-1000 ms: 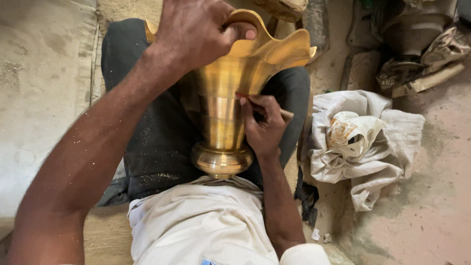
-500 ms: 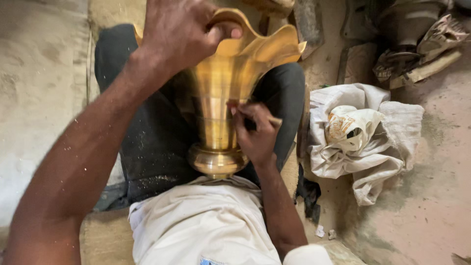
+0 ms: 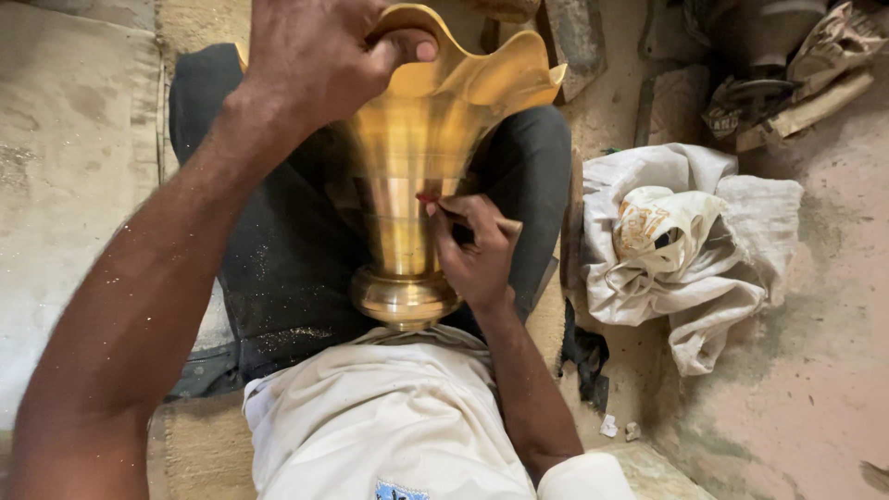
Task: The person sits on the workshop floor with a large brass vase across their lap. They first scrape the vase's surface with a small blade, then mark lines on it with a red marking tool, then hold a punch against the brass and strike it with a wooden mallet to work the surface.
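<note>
A floor-level metalworking workshop: a person sits on a worn, stained mat [image 3: 65, 185], metal dust flecking dark trousers [image 3: 278, 268], a fluted golden brass vase [image 3: 417, 167] in the lap, crumpled dirty white rags [image 3: 685, 250] and grimy scrap [image 3: 787, 65] on the dusty earthen floor [image 3: 815, 370].

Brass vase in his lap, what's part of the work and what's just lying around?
In use:
brass vase
left hand gripping its rim
right hand holding a thin tool to its neck

Lying about:
white cloth bundle
scrap pile

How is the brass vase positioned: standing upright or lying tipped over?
Tipped. The vase lies along the lap, foot toward the body, flared rim held by the left hand.
</note>
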`<state>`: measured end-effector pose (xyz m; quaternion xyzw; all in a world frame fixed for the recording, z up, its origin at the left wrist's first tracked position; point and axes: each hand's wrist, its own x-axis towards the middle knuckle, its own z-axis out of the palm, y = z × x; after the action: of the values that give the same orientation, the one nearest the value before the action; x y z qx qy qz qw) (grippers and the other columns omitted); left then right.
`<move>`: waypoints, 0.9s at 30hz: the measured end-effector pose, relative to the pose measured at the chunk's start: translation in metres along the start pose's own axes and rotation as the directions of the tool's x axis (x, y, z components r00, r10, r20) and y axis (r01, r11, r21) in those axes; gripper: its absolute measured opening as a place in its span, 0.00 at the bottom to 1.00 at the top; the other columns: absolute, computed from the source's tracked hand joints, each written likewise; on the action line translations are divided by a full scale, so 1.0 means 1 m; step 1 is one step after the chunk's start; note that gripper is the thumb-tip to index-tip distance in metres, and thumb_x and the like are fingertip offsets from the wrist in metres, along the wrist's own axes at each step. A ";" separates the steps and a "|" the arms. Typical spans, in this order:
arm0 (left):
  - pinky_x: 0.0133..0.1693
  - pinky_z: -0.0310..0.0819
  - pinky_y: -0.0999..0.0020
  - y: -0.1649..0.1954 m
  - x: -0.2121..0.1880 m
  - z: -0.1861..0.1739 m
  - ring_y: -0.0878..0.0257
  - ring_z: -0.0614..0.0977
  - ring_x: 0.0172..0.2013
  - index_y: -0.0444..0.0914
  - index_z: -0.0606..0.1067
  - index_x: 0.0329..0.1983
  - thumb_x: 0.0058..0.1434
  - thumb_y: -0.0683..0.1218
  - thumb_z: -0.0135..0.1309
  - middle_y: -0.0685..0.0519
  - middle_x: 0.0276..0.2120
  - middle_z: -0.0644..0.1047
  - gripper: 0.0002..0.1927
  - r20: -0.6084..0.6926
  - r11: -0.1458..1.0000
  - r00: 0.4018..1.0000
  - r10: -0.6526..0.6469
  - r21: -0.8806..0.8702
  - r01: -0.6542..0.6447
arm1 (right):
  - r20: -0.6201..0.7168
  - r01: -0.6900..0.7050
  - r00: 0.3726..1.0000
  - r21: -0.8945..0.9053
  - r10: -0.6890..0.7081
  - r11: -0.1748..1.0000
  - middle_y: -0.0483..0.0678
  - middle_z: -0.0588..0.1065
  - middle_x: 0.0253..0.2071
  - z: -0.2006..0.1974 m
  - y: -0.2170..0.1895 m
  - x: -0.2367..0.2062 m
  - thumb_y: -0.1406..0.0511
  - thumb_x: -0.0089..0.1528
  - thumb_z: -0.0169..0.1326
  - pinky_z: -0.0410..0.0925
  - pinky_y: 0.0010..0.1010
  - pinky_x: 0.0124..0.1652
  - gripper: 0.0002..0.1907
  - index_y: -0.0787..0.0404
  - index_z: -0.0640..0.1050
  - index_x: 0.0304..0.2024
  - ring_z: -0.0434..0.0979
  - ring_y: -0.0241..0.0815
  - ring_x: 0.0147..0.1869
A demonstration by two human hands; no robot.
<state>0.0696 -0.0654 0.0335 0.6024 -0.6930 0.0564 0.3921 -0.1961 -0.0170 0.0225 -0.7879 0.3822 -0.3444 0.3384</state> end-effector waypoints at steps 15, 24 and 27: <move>0.27 0.67 0.61 0.001 0.001 -0.004 0.62 0.71 0.14 0.49 0.87 0.43 0.69 0.62 0.60 0.55 0.14 0.77 0.16 0.232 0.979 0.952 -0.202 0.066 0.191 | 0.013 0.108 0.994 -0.017 -0.108 0.994 0.54 0.81 0.37 -0.004 -0.004 -0.019 0.77 0.61 0.63 0.77 0.30 0.42 0.05 0.68 0.79 0.38 0.85 0.41 0.42; 0.28 0.68 0.66 -0.002 -0.001 -0.001 0.70 0.74 0.20 0.47 0.87 0.47 0.72 0.58 0.59 0.60 0.27 0.82 0.14 0.117 0.996 0.990 -0.077 -0.041 0.082 | 0.056 0.066 0.996 -0.040 -0.063 0.997 0.54 0.82 0.36 -0.009 -0.004 -0.039 0.78 0.60 0.63 0.72 0.28 0.33 0.05 0.68 0.80 0.37 0.81 0.38 0.35; 0.29 0.69 0.67 -0.003 -0.001 -0.002 0.70 0.74 0.21 0.46 0.86 0.46 0.72 0.60 0.59 0.60 0.26 0.81 0.15 0.105 0.998 0.992 -0.062 -0.005 0.063 | 0.065 0.145 0.987 -0.013 -0.144 0.989 0.53 0.81 0.38 -0.010 -0.005 -0.045 0.77 0.62 0.61 0.76 0.30 0.39 0.06 0.67 0.78 0.39 0.83 0.41 0.42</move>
<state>0.0732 -0.0640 0.0331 0.6244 -0.6937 0.0094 0.3590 -0.2236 0.0197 0.0194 -0.8271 0.3160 -0.3392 0.3177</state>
